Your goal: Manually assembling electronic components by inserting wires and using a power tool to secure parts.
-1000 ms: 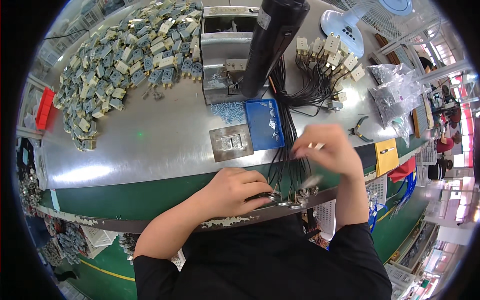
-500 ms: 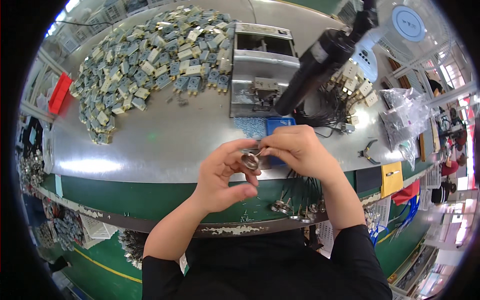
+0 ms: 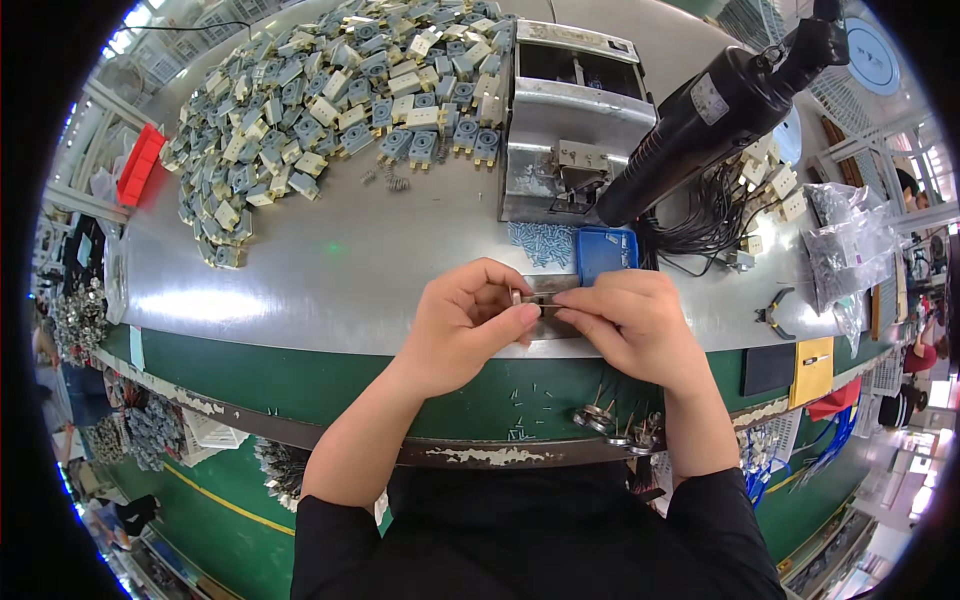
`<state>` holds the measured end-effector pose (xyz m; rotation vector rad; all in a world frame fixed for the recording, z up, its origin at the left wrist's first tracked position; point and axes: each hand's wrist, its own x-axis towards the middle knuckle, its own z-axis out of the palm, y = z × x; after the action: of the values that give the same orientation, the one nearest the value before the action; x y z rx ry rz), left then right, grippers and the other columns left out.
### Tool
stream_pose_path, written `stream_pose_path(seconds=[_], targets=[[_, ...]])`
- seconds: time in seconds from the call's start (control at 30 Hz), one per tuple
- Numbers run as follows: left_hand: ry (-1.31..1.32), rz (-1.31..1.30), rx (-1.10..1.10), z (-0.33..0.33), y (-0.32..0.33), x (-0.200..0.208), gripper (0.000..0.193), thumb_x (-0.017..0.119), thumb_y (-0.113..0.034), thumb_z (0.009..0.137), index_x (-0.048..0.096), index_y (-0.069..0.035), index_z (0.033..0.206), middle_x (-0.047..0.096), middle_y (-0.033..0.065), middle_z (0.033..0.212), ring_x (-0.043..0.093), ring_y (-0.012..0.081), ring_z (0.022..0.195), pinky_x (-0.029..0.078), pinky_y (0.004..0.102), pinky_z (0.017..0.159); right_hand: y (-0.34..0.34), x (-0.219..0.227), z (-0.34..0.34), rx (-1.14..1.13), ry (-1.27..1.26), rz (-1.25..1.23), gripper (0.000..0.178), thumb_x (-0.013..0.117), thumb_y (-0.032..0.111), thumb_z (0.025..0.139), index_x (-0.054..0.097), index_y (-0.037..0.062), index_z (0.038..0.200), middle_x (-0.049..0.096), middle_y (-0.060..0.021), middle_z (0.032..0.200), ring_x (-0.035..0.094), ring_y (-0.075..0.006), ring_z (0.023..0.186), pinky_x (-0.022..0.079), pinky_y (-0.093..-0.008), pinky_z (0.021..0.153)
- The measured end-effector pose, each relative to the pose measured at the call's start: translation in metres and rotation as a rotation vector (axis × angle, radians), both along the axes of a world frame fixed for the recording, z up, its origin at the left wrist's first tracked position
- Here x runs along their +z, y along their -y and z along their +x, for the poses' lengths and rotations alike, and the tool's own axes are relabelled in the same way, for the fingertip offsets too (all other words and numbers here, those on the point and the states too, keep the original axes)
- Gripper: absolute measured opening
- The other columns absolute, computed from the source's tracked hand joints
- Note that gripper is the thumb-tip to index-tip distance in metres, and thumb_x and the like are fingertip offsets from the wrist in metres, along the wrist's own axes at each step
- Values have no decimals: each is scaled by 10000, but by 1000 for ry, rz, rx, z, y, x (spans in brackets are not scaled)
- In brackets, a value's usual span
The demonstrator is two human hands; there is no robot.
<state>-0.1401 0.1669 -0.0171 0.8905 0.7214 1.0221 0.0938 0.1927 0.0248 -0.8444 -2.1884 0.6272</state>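
a small round metal part (image 3: 516,298), turned nearly edge-on to the view, is held over the steel worktable (image 3: 270,290), between the two hands and near the table's front edge. it is gripped by the left hand (image 3: 465,322), with the thumb laid along the near side and the fingers curled behind. by the right hand (image 3: 632,325), a thin metal rod (image 3: 543,304) is pinched between thumb and forefinger; the rod is pointed at the round part, but whether the two are joined cannot be told. behind the fingers, a flat metal plate (image 3: 551,284) is partly hidden.

just beyond the hands, a blue tray (image 3: 605,252) is set beside a spread of small bluish screws (image 3: 541,243). behind these, a metal fixture (image 3: 580,125) is crossed at its right by a black cylindrical tool (image 3: 695,130), tilted. at the left, grey and cream switch blocks (image 3: 330,110) are heaped, with small coil springs (image 3: 397,183) near them. at the right, black cables (image 3: 700,225) are bunched, and pliers (image 3: 775,313) are laid apart. below the right hand, metal discs with stems (image 3: 600,415) are clustered along the green front strip (image 3: 250,385), where loose screws (image 3: 518,420) are scattered.
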Motion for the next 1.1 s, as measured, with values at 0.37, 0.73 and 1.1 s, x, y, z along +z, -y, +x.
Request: stream_pose_path(seconds=[0.37, 0.73, 1.1], targets=[[127, 47, -246, 19, 6, 0, 387, 594, -137, 1086, 565, 136, 1359, 722, 211, 1204, 746, 318, 1103, 622, 442, 967, -3, -1, 19, 49, -210, -218, 111, 800, 15, 770, 794, 36, 879, 648, -66, 659, 569, -178, 553, 396, -316, 507], [-432, 296, -304, 15, 0, 23, 282, 649, -16, 1010, 639, 95, 1269, 783, 156, 991, 777, 221, 1010, 612, 329, 885, 1, 6, 17, 108, -103, -249, 185, 894, 85, 733, 724, 60, 801, 614, -23, 669, 528, -163, 550, 365, -307, 515], [-514, 567, -173, 26, 15, 12, 191, 762, 22, 904, 713, 41, 1088, 802, 129, 898, 804, 188, 907, 621, 280, 783, -6, -3, 20, 195, -222, -733, 267, 874, 87, 804, 613, 51, 845, 488, 64, 682, 378, -42, 626, 273, -236, 565]])
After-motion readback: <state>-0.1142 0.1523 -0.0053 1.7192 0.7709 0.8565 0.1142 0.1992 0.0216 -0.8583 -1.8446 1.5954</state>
